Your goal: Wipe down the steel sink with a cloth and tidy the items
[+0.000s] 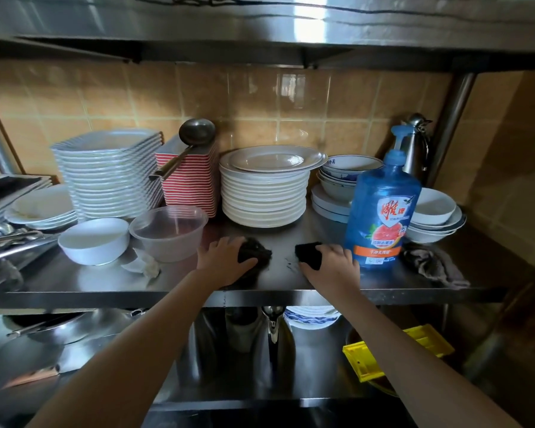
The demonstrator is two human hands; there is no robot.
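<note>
A strip of bare shelf (pixel 281 278) is free between my left hand (pixel 224 257), gripping a scouring pad (pixel 255 251), and my right hand (pixel 332 262), gripping a dark sponge (pixel 308 253). The blue soap bottle (pixel 380 211) blocks the right (very close), the clear tub (pixel 169 231) the left, the plate stack (pixel 264 193) behind.

The steel shelf (pixel 74 281) bears stacked square plates (pixel 112 174), red-striped trays (pixel 189 188), round plates (pixel 264 194), a white bowl (pixel 94 240), a clear tub (pixel 169 231), a crumpled tissue (pixel 144 264), a blue soap bottle (pixel 380 211), a grey rag (pixel 433 264), and, side by side near the front, a dark scouring pad (pixel 255 250) and a black sponge (pixel 308 253)
</note>
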